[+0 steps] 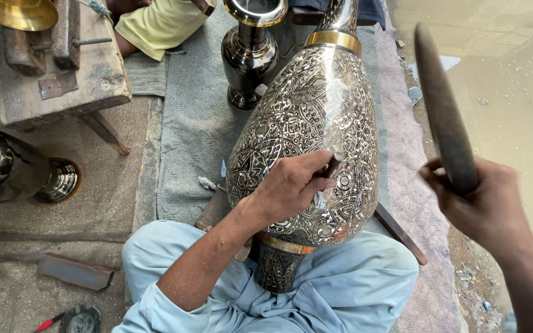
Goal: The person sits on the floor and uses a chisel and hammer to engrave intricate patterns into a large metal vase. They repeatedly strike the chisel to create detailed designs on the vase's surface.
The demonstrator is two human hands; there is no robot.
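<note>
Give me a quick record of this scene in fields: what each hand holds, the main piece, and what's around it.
Left hand: presses a small chisel against the vase
Right hand: raised, gripping a dark wooden mallet
Main piece: large engraved metal vase, lying tilted across the lap
Behind it: smaller dark vase, upright on grey cloth
Left: wooden block

Metalworker's floor workshop, craft engraving. A large engraved metal vase [306,129] is lying across the seated person's lap on a grey mat [195,123]; a smaller dark polished vase [249,52] is standing behind it. A worn wooden work block [57,74] with metal fittings is sitting at left, a brass dish [16,12] resting on it, scrap tools lying on the dusty ground.
</note>
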